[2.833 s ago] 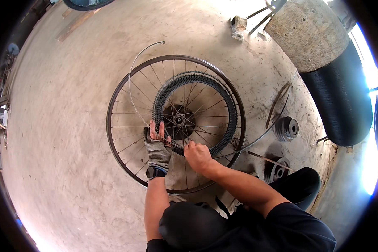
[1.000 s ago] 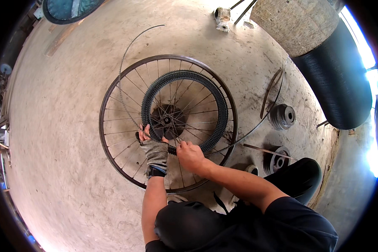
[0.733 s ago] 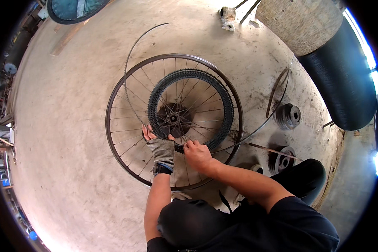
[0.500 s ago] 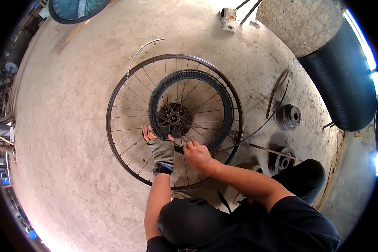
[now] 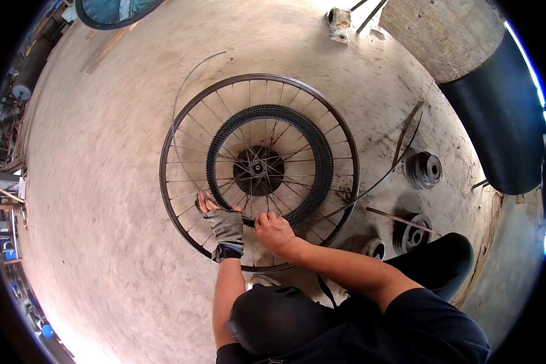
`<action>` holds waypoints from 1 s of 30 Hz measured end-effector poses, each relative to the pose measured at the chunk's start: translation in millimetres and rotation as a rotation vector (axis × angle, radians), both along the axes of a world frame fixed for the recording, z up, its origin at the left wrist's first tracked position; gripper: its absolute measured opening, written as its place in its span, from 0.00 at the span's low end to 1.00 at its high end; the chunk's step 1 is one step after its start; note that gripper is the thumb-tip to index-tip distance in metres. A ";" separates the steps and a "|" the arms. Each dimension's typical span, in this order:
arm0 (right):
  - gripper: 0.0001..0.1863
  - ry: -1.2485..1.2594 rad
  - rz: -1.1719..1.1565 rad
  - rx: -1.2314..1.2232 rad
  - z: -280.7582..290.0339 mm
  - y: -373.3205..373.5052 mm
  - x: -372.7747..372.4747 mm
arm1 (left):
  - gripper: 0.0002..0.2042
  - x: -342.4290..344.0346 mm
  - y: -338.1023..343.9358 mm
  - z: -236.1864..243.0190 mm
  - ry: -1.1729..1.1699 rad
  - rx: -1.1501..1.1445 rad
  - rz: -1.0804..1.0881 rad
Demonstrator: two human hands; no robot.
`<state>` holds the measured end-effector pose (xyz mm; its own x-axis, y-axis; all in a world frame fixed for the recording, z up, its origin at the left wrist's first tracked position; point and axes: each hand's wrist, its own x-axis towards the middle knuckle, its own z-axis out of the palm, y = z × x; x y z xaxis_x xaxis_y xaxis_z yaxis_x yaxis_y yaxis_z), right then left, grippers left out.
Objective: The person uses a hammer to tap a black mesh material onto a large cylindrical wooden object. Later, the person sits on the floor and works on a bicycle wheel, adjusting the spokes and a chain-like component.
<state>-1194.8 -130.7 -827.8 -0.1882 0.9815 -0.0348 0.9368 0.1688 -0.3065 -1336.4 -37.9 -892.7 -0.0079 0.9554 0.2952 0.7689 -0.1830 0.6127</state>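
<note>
A black knobby tyre lies as a ring over the spokes of a larger bare wheel rim, around its dark hub disc. My left hand, in a grey fingerless glove with a dark wristband, is at the ring's lower left, with the tyre between its thumb and fingers. Close beside it, my bare right hand is closed on the lower edge of the tyre. A thin curved strip rises from the left fingers, past the rim. Another dark strip runs rightward from beside my right hand.
Grey metal pulleys sit on the floor at right, with a thin flat bar by the lower one. A big concrete and black cylinder stands at upper right. A blue-topped round container is at upper left.
Both hands and the tyre ring have shifted left relative to the wheel. The curved strip at left has swung outward and is blurred. The view has shifted slightly too.
</note>
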 end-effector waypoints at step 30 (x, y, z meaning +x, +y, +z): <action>0.19 0.231 0.017 0.323 49.3 109.2 54.7 | 0.51 19.7 3.9 37.8 0.092 -0.269 0.048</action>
